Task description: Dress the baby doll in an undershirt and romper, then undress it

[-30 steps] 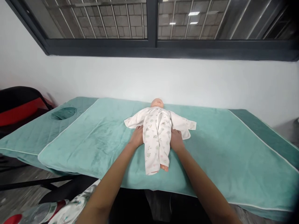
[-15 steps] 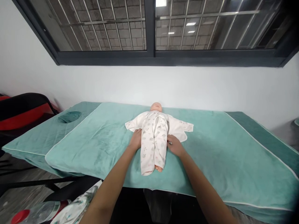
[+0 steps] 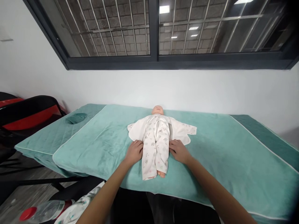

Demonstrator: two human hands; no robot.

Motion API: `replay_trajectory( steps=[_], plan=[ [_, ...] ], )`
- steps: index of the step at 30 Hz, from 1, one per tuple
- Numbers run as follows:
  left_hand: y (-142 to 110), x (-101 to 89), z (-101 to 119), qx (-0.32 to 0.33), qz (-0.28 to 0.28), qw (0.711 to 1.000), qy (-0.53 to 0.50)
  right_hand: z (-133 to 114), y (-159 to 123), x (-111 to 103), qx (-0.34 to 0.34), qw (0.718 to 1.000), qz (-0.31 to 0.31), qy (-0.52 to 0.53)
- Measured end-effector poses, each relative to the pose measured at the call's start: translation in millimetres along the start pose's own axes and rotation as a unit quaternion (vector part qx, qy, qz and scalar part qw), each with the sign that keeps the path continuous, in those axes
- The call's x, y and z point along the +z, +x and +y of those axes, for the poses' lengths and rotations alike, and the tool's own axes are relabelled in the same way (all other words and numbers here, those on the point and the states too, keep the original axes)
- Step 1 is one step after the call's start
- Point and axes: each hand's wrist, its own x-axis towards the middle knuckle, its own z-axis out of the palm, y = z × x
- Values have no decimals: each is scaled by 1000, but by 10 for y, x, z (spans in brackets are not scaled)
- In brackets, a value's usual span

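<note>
A baby doll (image 3: pixel 158 109) lies on its back on a green-covered bed, head toward the wall. White printed baby trousers (image 3: pixel 149 152) cover its belly and legs, and toes show at the right cuff. Under the trousers' upper part, a white baby top (image 3: pixel 179 129) is spread with its sleeves out to both sides. My left hand (image 3: pixel 135 151) is closed at the trousers' left edge, around thigh height. On the opposite edge, my right hand (image 3: pixel 179 151) has its fingers curled against the cloth. The fingertips of both hands are partly hidden.
The green bed cover (image 3: pixel 221 155) stretches to both sides, with a face hole (image 3: pixel 76 118) at the left. A plastic bottle (image 3: pixel 46 211) with a red cap and a patterned cloth (image 3: pixel 81 203) are at lower left. Red-black chairs (image 3: pixel 35 115) stand left; a barred window (image 3: pixel 154 37) is above.
Both hands have slid down along the trousers' sides toward me. The left panel of the top now lies more exposed. The view has shifted slightly.
</note>
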Motion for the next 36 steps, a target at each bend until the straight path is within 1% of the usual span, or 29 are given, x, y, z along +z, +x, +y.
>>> replay_trajectory(
  steps=[3,5,7,9,10,13,15,17,19,21,26,28,29,31,33,34,36],
  plan=[
    [-18,-34,-2,-30,26,998,-58,-35,-100,-86,-6,1000,-11,17],
    [-109,-77,79,-75,56,986,-140,-152,-240,-108,6,999,7,48],
    [-278,-112,248,-136,87,959,-232,-339,-428,-92,24,995,23,98],
    [-503,-109,486,-179,100,937,-281,-559,-616,-40,43,988,12,145],
    [-622,-88,618,-185,102,933,-291,-666,-691,-5,52,987,-1,155],
    [-917,39,987,-181,83,940,-277,-925,-793,118,85,987,-15,138],
    [-1014,137,1161,-187,81,943,-264,-1036,-773,200,120,985,2,120],
    [-1027,204,1265,-204,98,938,-263,-1113,-727,272,164,981,30,102],
    [-992,226,1313,-223,127,930,-263,-1172,-687,330,202,974,65,82],
    [-950,210,1332,-235,153,926,-254,-1216,-663,371,219,969,89,72],
    [-945,153,1383,-269,193,915,-232,-1265,-628,380,223,962,121,96],
    [-966,152,1420,-278,196,911,-234,-1307,-645,335,219,958,126,138],
    [-977,156,1439,-280,195,910,-235,-1340,-670,301,214,953,127,176],
    [-1001,165,1467,-280,193,911,-234,-1417,-756,213,196,935,130,266],
    [-1033,167,1473,-273,195,916,-221,-1478,-881,117,180,917,129,332],
    [-1055,163,1467,-267,203,919,-207,-1491,-949,76,176,913,128,344],
    [-1112,145,1440,-243,228,928,-168,-1475,-1076,28,183,919,122,327]
  ],
)
